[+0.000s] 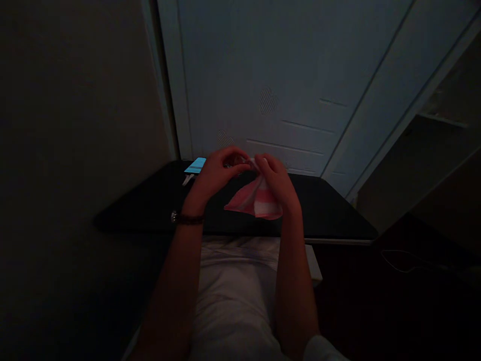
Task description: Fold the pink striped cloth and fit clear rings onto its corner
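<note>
Over the black table, my right hand [276, 180] is closed on a pink-and-white cloth [267, 200], whose loose part hangs below the fingers. My left hand [221, 168] is curled, thumb and fingertips pinched together at the cloth's upper edge. Within its curve shows a small, clear, shiny thing [237, 161], mostly hidden by the fingers and too dark to name. Both sets of fingertips nearly meet where the cloth is bunched. A dark beaded bracelet [190, 219] circles my left wrist.
A lit phone [195, 165] lies at the back left of the black table [150, 210], with a white cable end [188, 179] beside it. Behind rises a pale door [240, 75] with heart patterns. A thin white cable [398, 260] lies at the right. The room is dim.
</note>
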A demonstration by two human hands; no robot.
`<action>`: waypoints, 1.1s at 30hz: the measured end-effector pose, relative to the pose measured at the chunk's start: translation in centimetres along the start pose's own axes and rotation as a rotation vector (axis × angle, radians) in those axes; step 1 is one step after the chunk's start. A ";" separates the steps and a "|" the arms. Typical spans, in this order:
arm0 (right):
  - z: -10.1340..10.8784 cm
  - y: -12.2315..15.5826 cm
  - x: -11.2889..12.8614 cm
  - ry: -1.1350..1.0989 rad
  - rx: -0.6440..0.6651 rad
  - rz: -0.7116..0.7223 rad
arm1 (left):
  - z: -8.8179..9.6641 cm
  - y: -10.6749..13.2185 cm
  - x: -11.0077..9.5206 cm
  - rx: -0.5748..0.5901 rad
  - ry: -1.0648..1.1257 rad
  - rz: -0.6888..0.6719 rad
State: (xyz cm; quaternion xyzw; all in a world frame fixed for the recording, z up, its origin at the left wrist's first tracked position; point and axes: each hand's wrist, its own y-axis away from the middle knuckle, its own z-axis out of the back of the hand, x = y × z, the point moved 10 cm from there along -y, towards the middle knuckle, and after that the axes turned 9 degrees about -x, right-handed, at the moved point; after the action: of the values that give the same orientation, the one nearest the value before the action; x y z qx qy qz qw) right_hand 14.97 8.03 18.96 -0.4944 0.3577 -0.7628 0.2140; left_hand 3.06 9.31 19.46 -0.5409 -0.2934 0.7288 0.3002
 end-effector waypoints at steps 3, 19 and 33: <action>-0.3 0.1 -0.3 -0.010 0.063 -0.015 | 0.0 0.1 0.2 0.011 -0.012 -0.008; 0.0 -2.8 -1.6 0.200 -0.055 -0.016 | -1.8 -1.5 2.9 0.058 0.073 0.106; -0.9 -3.4 -6.9 -0.001 0.044 -0.343 | -3.6 -3.2 5.3 0.249 -0.092 0.248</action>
State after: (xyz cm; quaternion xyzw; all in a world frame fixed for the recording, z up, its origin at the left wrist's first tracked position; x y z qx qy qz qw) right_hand 17.15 15.23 17.12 -0.5439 0.2509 -0.7955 0.0916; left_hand 5.69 15.72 17.75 -0.4977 -0.1452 0.8150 0.2589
